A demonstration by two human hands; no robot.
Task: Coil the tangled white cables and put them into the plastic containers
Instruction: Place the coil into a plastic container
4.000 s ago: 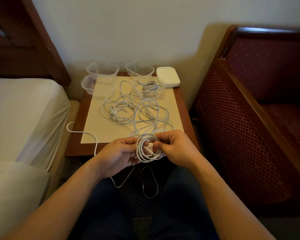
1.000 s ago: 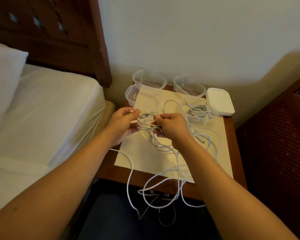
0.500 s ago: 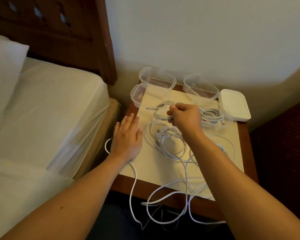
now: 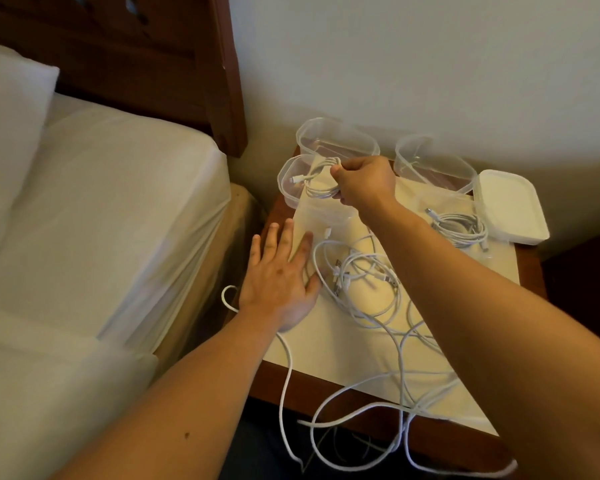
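My right hand [image 4: 364, 183] pinches a small coiled white cable [image 4: 317, 183] and holds it over the near left clear plastic container [image 4: 286, 176], one plug end hanging into it. My left hand [image 4: 279, 275] lies flat with straight fingers on the cream mat [image 4: 326, 341], beside a tangle of white cables [image 4: 364, 282] whose loops trail over the table's front edge. Another coiled cable [image 4: 459, 228] lies in a clear container at the right. Two more clear containers, one [image 4: 336, 138] at the back left and one [image 4: 433, 161] at the back right, stand against the wall.
A white lid stack [image 4: 510, 206] sits at the table's right back corner. The small wooden table [image 4: 343, 403] stands between a white-sheeted bed [image 4: 101, 220] with a dark headboard [image 4: 174, 64] on the left and dark furniture on the right.
My left hand let go of the coil and settled flat on the mat. My right hand carried the coil from the table's middle back and left to above the near left container.
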